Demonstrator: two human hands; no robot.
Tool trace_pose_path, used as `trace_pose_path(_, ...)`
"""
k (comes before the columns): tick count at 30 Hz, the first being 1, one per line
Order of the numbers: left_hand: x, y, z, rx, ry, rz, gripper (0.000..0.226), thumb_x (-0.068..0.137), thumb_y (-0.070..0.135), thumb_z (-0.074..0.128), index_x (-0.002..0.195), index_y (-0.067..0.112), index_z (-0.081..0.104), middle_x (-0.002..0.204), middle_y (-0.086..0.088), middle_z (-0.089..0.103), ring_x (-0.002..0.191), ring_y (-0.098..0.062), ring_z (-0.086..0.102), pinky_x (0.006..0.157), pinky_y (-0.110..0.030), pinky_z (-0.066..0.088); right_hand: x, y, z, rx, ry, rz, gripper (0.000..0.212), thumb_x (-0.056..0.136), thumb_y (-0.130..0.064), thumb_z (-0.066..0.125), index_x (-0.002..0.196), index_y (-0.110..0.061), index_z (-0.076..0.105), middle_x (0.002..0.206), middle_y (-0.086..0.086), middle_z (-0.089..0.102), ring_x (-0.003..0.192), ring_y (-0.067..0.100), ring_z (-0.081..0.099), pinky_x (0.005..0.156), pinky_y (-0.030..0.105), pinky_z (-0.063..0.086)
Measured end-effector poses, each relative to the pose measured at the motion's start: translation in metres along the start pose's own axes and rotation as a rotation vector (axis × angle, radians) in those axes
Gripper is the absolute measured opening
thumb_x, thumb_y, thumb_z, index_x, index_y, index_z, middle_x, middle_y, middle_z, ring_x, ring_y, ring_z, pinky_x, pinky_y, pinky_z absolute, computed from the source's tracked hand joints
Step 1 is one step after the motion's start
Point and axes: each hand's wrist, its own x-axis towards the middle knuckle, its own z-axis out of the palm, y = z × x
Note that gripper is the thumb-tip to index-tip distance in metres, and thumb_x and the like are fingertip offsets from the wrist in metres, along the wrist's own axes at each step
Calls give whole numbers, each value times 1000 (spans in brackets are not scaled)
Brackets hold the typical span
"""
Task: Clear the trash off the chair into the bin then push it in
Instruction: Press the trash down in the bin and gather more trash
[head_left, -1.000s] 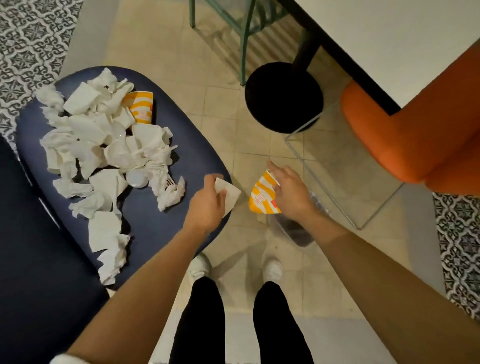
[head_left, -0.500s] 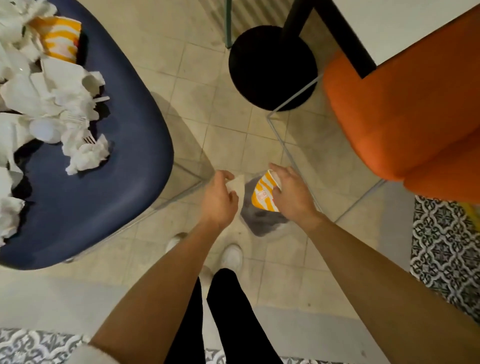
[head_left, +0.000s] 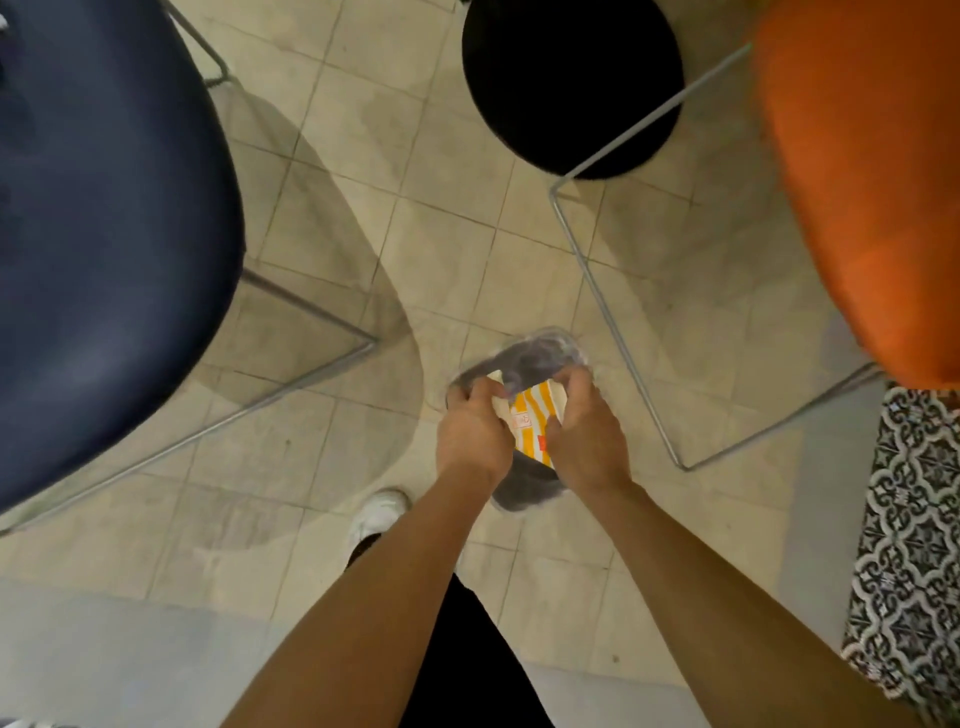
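Trash first: the striped cup (head_left: 532, 422), orange and white, is wedged between my 2 hands right at the mouth of the bin (head_left: 540, 347), not yet dropped inside as far as I can judge. My left hand (head_left: 474, 434) has its fingers curled, pinching a white paper scrap (head_left: 500, 404) against the cup's edge, and my right hand (head_left: 588, 441) is curled round the cup's other side, so neither hand is free. The bin is small and see-through with a dark inside, standing on the floor tiles (head_left: 415, 249) just ahead of my 1 visible shoe (head_left: 379, 512). It stands between the navy chair (head_left: 104, 234) on my left and the wire legs (head_left: 613, 312) of the orange chair (head_left: 872, 182) on my right, with the black table base (head_left: 571, 78) further off. What worries me is the fit: the cup looks nearly as wide as the opening, so if I let go early it could perch on the rim and roll onto the tiles. If I shove too hard, a bin this light might tip or skid. The scrap is flimsy enough to flutter wide of the mouth. My hands hide most of the opening, so I cannot tell how full it is.
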Motion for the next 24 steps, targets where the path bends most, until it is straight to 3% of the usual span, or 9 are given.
trace_pose_path(3,37,-9,28,99,-59,23,37,90,8,46,126,18,46,135,-10,35,108,-31,56,89,-35,43,23,22,37,3,-48,39,48,85,-6,54,127,-24,40,126,2,55,107,25,56,78,34,45)
trace_pose_path(8,89,-27,69,303,-130,56,38,92,13,45,130,14,42,134,-15,36,110,-37,55,90,-42,43,53,50,85,6,-86,17,45,84,-18,60,126,-21,44,127,6,53,111,29,55,86,38,45)
trace_pose_path(12,118,-35,96,399,-166,39,50,94,15,45,141,13,28,138,-16,35,116,-35,52,91,-41,45,73,65,115,6,-154,-4,28,92,-26,51,120,-27,49,120,1,54,110,26,54,90,38,44)
trace_pose_path(15,133,-42,110,423,-180,-6,48,95,17,45,140,11,32,135,-14,41,118,-32,51,93,-40,44,82,74,132,9,-222,-19,22,94,-29,50,116,-28,50,121,1,53,111,25,53,92,37,42)
trace_pose_path(18,145,-47,121,496,-230,-30,43,95,18,43,137,9,37,136,-15,39,121,-31,46,94,-39,43,89,78,144,-18,-264,-4,44,82,-26,64,122,-18,47,127,9,49,112,31,51,93,42,44)
trace_pose_path(21,153,-52,128,524,-297,-99,41,94,18,46,133,8,42,140,-16,34,123,-30,43,96,-36,40,95,81,155,-5,-277,39,37,86,-23,58,121,-17,46,126,12,50,111,32,51,93,42,44)
trace_pose_path(24,154,-59,129,434,-334,-134,52,94,25,41,143,11,29,145,-13,29,127,-30,41,99,-36,38,98,81,164,-55,-315,29,36,91,-11,48,126,-12,44,128,14,47,115,31,48,95,41,43)
